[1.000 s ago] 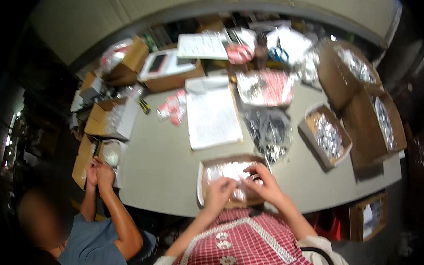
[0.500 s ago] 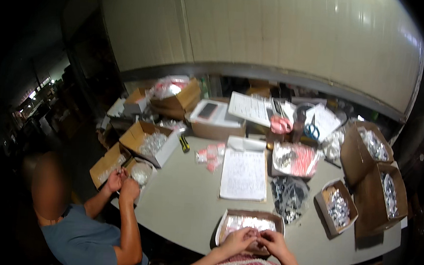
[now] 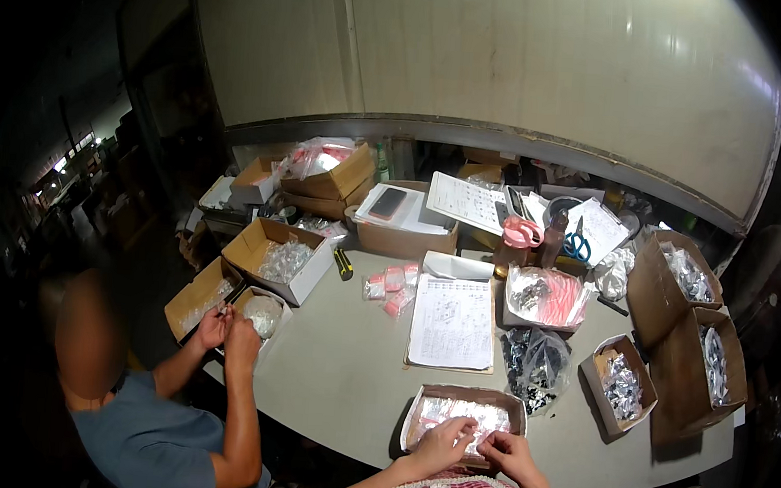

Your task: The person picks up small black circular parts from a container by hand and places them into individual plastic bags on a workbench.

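At the table's near edge, both my hands are over a small white cardboard box (image 3: 411, 415) holding silvery, clear plastic packets (image 3: 478, 416). My left hand (image 3: 441, 446) has its thumb and fingertips drawn together above the packets. A little to its right, my right hand (image 3: 508, 454) is also pinched, its fingers curled by the box's near right corner. Whatever sits between the fingertips of either hand is too small to make out. Beyond the box lies a clipboard with a printed sheet (image 3: 453, 324). A clear bag of small black parts (image 3: 539, 369) rests to its right.
At left, a co-worker in a blue shirt (image 3: 151, 435) handles something small over open boxes (image 3: 287, 260). Boxes of silvery packets (image 3: 619, 383) stand at right. Behind are pink packets (image 3: 392, 287), a yellow cutter (image 3: 343, 264), blue scissors (image 3: 577, 241) and a phone (image 3: 388, 204).
My hands, close together half a second ago, have moved slightly apart, with a gap between the fingertips. The view has shifted a little; the co-worker's hands stay near the same box.
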The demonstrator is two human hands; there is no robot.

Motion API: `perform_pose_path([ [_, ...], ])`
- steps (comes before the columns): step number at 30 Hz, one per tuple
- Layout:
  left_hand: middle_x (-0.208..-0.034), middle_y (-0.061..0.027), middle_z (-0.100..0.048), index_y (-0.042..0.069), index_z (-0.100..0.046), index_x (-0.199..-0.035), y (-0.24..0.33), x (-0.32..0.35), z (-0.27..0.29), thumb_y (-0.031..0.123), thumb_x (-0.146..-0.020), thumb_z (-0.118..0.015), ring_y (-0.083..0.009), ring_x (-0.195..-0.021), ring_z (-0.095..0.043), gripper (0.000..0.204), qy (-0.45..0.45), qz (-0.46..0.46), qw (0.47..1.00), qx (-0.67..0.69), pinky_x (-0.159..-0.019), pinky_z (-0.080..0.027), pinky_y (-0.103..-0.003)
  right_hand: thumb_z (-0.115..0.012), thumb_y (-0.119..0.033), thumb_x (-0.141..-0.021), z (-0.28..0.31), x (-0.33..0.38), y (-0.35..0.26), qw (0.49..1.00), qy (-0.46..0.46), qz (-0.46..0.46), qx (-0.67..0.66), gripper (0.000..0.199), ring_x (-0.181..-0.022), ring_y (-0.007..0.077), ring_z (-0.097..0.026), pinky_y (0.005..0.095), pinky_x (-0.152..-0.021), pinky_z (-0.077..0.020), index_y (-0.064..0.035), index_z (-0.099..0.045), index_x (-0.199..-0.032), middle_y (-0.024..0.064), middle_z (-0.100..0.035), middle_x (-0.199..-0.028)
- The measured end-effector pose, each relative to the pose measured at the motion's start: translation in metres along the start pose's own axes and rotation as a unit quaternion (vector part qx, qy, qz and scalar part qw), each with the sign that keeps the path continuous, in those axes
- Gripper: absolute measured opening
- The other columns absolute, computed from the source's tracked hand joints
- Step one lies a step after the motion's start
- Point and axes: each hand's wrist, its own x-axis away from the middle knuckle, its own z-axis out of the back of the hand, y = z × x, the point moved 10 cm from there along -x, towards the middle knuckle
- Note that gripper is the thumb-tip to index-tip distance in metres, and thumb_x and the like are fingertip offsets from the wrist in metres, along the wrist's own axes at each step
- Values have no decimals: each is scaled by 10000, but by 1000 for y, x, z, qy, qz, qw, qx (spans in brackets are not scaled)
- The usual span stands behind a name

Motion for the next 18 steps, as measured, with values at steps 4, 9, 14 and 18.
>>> perform_pose_path([
  [4, -944, -145, -700, 49, -647, -1106, 16, -6, 17, 162, -924, -651, -299, -857, -701, 215, 44, -4, 999, -21, -741, -552, -387, -770, -151, -862, 12, 2, -12, 995, 57, 39, -72, 226, -552, 32, -443, 219, -485, -309, -43, -614, -740, -37, -564, -653],
  [9, -818, -70, -707, 40, -699, -973, -4, 0, -29, 332, -962, -654, -134, -723, -672, 296, -148, 122, 978, 85, -658, -527, -303, -752, -127, -836, 1, 5, -23, 995, 8, 46, -92, 220, -589, 30, -469, 221, -518, -337, -34, -604, -701, -51, -547, -637],
  [14, -767, -35, -680, 28, -678, -949, -9, 8, -46, 336, -990, -617, -90, -666, -644, 317, -208, 153, 948, 188, -598, -493, -246, -711, -65, -834, -7, 17, -22, 983, -40, 15, -179, 199, -622, 38, -474, 220, -553, -348, -39, -579, -687, -51, -541, -652],
  [18, -871, -13, -674, 42, -667, -978, -10, 17, -60, 323, -1010, -595, -63, -716, -636, 292, -258, 189, 910, 265, -630, -495, -205, -728, -74, -826, -6, 25, -15, 980, -78, -40, -176, 190, -599, 39, -452, 216, -543, -313, -49, -595, -693, -45, -542, -648],
])
